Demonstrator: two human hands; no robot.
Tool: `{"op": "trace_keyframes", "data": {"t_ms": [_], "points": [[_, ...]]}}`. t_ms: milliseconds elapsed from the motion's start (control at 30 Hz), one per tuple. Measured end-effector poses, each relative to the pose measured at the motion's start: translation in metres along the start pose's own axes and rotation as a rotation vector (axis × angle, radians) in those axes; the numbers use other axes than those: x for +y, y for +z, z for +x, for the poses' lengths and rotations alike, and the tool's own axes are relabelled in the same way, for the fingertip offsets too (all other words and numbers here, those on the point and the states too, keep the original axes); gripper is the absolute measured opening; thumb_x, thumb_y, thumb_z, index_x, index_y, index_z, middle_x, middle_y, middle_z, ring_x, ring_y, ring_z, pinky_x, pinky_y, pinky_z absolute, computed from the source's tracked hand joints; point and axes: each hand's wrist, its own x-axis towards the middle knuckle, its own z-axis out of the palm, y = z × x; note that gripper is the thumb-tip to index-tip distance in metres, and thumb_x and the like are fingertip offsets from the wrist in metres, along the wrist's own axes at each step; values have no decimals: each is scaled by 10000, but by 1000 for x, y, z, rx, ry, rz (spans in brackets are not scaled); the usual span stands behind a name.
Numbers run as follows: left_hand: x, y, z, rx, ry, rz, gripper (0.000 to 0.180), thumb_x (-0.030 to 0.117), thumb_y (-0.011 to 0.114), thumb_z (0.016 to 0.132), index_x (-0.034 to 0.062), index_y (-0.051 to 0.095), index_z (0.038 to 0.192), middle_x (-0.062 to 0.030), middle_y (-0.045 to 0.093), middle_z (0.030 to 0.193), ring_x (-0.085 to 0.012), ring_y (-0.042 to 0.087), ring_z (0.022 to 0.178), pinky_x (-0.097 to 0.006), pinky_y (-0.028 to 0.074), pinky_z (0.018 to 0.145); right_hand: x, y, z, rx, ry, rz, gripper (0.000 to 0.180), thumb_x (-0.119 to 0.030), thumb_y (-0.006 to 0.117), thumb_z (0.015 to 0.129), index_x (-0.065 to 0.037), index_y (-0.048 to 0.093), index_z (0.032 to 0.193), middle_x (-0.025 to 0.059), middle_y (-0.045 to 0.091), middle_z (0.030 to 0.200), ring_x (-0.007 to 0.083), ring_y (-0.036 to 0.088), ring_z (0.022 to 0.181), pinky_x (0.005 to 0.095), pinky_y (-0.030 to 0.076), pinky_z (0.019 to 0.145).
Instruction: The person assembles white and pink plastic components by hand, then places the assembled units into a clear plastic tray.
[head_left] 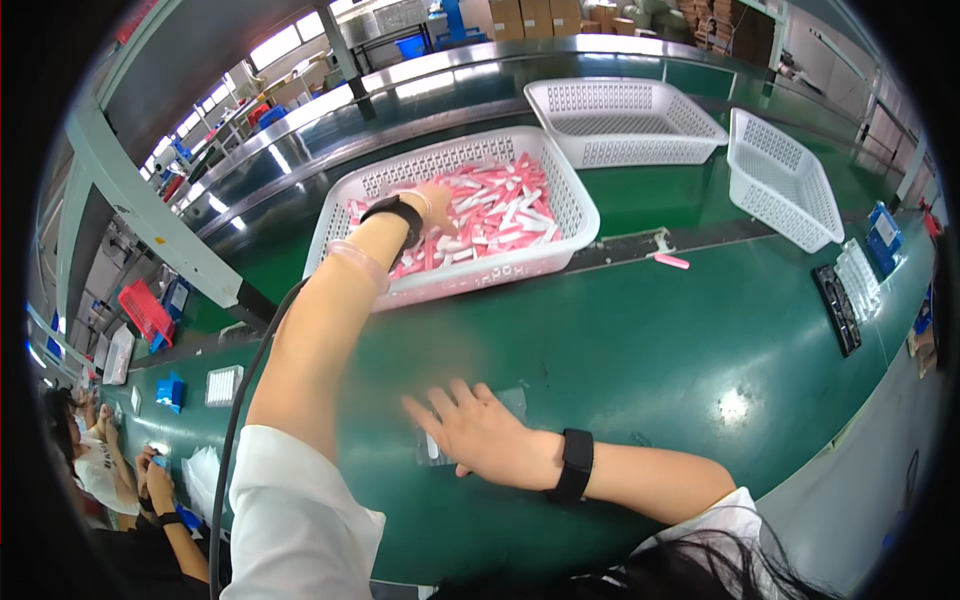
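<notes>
My left hand (434, 205) reaches into a white perforated plastic basket (480, 278) and rests among many small pink and white stick-shaped pieces (505, 205). Its fingers are partly sunk in the pile, so whether they grip a piece is not visible. Nearer to me, my right hand (485, 437) is over the green table with its fingers spread. Beneath it lies a clear plastic bag (514, 402), mostly covered by the palm. A small white piece (432, 448) shows at the bag's left side, by the fingers.
Two more white baskets, one wide (640, 150) and one narrow (785, 190), stand behind to the right. One pink stick (671, 261) lies loose on the table. A black tray (837, 310) is at the right edge. A cable (238, 410) runs past my left arm; co-workers sit at left.
</notes>
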Motion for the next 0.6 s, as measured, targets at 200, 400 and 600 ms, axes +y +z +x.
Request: {"op": "trace_keyframes", "data": {"t_ms": [200,400,600], "points": [[-23,9,1,117,91,18,410,328,699,593,-48,604,727,-146,603,653,-236,577,583,-313,451,552,0,2,-2,49,-29,-6,917,-203,758,458,-3,326,1243,148,449,1036,286,441,936,340,414,732],[-31,-5,-24,63,-91,-342,273,214,613,709,-46,531,718,-65,505,620,-130,503,562,-287,436,483,4,2,-2,31,-33,-14,893,-199,755,472,-9,323,1230,144,442,987,277,442,869,338,416,696],[-45,-11,-44,151,-203,-718,197,161,540,764,-32,527,799,-79,527,693,-172,523,643,-367,471,535,4,-3,0,-7,-55,-1,874,-200,744,519,4,300,1243,160,431,964,286,437,853,353,417,694]]}}
